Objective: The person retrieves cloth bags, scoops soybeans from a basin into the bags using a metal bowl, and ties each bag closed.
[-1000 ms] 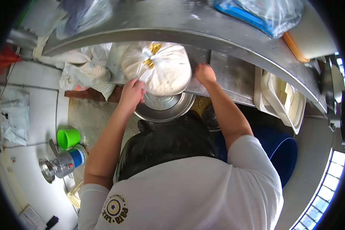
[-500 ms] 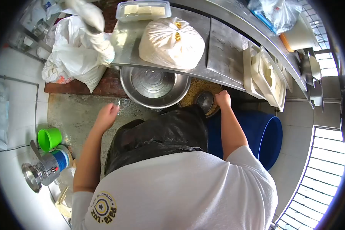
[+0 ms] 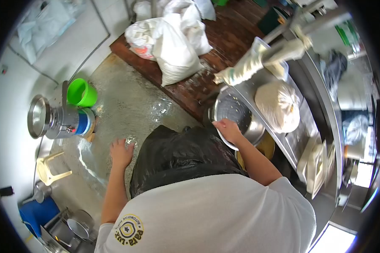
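My right hand (image 3: 229, 130) grips the near rim of a large shiny metal basin (image 3: 256, 130). A few pale bits cling to the basin's inside. Beside it, partly under the counter, a container of yellowish grain (image 3: 266, 147) shows behind my forearm. My left hand (image 3: 121, 153) hangs over the wet floor with its fingers apart and holds nothing. A black plastic apron (image 3: 181, 156) covers my front between the two hands.
White sacks (image 3: 175, 50) stand on a reddish-brown platform (image 3: 228, 42). A tied bag (image 3: 278, 105) rests on the metal counter (image 3: 310, 139), beside white trays (image 3: 314, 164). To the left are a green bucket (image 3: 82, 93), a metal machine (image 3: 57, 120) and a cream stool (image 3: 50, 168).
My view has swung left, showing more floor. My right hand has gone from beside the grain container and ladle to the basin's rim. My left hand's fingers have spread.
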Available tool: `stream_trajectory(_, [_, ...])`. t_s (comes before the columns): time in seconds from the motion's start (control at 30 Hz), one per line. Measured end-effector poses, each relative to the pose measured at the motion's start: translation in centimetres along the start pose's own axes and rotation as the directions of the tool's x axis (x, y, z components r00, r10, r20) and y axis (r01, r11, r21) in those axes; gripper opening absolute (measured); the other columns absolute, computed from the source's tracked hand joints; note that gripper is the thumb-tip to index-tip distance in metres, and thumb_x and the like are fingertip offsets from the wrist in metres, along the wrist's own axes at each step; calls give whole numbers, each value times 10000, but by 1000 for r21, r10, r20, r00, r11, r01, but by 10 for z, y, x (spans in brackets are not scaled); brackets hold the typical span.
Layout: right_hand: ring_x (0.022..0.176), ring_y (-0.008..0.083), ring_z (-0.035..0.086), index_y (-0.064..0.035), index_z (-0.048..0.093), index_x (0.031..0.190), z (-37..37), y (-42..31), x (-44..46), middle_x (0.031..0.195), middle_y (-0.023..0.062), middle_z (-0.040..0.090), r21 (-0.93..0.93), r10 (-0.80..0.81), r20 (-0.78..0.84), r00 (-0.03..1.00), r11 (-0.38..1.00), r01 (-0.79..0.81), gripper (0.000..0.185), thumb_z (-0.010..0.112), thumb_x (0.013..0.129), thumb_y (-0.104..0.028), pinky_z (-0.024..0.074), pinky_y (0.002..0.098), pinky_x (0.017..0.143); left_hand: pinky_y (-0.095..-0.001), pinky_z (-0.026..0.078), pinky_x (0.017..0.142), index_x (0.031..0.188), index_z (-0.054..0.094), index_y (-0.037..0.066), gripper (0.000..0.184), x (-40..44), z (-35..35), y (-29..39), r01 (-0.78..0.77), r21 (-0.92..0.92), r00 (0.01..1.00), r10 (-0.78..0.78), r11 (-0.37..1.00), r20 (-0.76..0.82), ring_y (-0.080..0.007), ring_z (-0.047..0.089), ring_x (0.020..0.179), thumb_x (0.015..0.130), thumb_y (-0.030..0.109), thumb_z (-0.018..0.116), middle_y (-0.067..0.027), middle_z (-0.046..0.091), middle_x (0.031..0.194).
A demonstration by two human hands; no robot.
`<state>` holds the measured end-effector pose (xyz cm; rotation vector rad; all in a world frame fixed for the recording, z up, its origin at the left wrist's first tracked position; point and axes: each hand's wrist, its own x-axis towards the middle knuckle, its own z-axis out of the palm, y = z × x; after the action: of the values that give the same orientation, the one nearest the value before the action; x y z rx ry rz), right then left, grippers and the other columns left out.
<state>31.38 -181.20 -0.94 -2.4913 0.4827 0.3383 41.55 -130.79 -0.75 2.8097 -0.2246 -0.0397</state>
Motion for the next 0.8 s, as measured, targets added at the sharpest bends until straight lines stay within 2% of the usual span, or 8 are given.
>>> stream_trajectory(0.07, [894,372,700,-29,683,981,-19,-89,22,910,197,713,117,-22,19,1000,993,20,507,639,962,-534,538,432,796,-463,513,906,1054,711,-5,349,20,-13,15,-63,255,967,122,965,-225,-410,644,1069,906,312,711,-258,682,1114])
stream_trajectory(0.17, [855,339,695,-31,688,976,-15,-156,80,888,182,711,215,-167,154,974,968,132,404,700,944,-433,539,409,781,-469,479,985,1142,678,3,386,65,-28,3,-72,-179,993,53,981,-108,-425,587,1161,884,285,737,-257,626,1255])
stream_trajectory(0.23, [820,295,678,-28,690,933,-4,-183,129,927,160,717,63,-241,267,933,971,233,288,776,882,-298,541,393,767,-478,473,1007,1164,658,-6,386,103,-62,-2,149,-398,939,-4,905,343,-431,582,1176,882,246,736,-246,630,1261])
stream_trajectory(0.4, [1095,349,631,-96,317,1596,37,-258,253,1341,291,581,326,-506,347,790,855,404,832,724,871,-130,508,418,957,-466,506,955,1116,679,-11,328,165,-52,-66,-33,-291,999,21,956,-43,-427,631,1088,891,225,723,-241,668,1170])
stream_trajectory(0.47, [1039,359,687,-26,548,1402,60,-283,316,1166,246,684,301,-516,325,793,851,431,567,719,890,-201,537,425,896,-461,522,923,1087,695,-17,312,196,-62,-87,-61,-202,986,27,977,-166,-424,653,1042,904,235,712,-240,686,1122])
stream_trajectory(0.53, [999,366,704,-5,619,1313,64,-320,358,1095,230,715,290,-489,345,801,867,404,482,716,896,-227,547,430,870,-482,522,926,1100,704,-23,342,225,-79,-104,417,-293,884,-308,860,352,-437,661,1013,929,273,689,-255,691,1095])
stream_trajectory(0.63, [916,379,712,5,699,1075,47,-385,407,970,216,728,275,-550,242,799,829,487,308,703,906,-253,553,436,809,-478,525,930,1149,701,-28,395,277,-103,-127,333,-187,883,-237,924,404,-434,661,1018,946,309,673,-259,700,1066])
stream_trajectory(0.8, [775,325,696,-13,688,915,17,-473,468,823,168,708,293,-570,160,806,807,513,247,708,920,-259,541,416,720,-545,460,708,792,576,-22,368,385,-132,-158,271,-202,961,-254,941,108,-463,616,815,949,296,676,-249,624,825])
